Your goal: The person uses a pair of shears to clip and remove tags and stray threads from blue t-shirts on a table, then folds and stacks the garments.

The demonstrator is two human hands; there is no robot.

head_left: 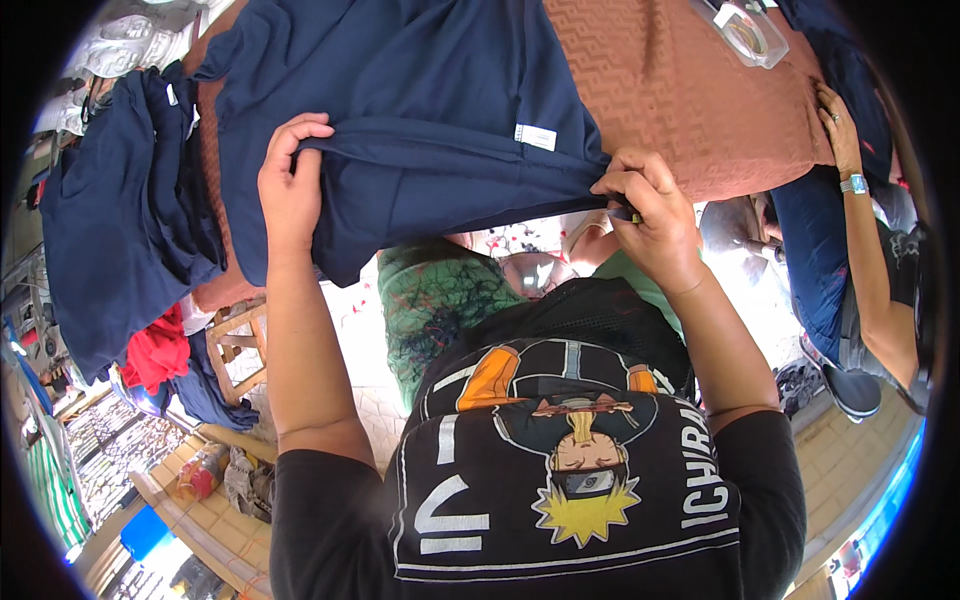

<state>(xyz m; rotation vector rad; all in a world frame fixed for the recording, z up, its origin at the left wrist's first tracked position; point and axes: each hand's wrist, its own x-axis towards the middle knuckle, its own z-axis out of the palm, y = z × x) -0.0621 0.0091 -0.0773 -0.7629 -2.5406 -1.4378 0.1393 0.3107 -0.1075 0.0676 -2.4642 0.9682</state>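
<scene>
A navy blue garment (400, 75) is spread over the brown-covered work surface, its near edge stretched between my two hands and hanging a little over the side. My left hand (293, 185) pinches the garment's folded edge at the left. At the other end, my right hand (655, 215) is closed on the corner of the same edge. A small dark thing with a yellow-green spot (624, 214) shows under my right fingers; its kind is hidden. A white label (536, 137) sits on the cloth near the fold, closer to my right hand.
More navy garments (130, 200) hang over the left side, above a red cloth (157, 350) and a wooden stool (238, 350). A clear plastic container (750, 35) lies at the far right. Another person's hand (840, 125), with a watch, rests on the right edge of the brown cover (690, 100).
</scene>
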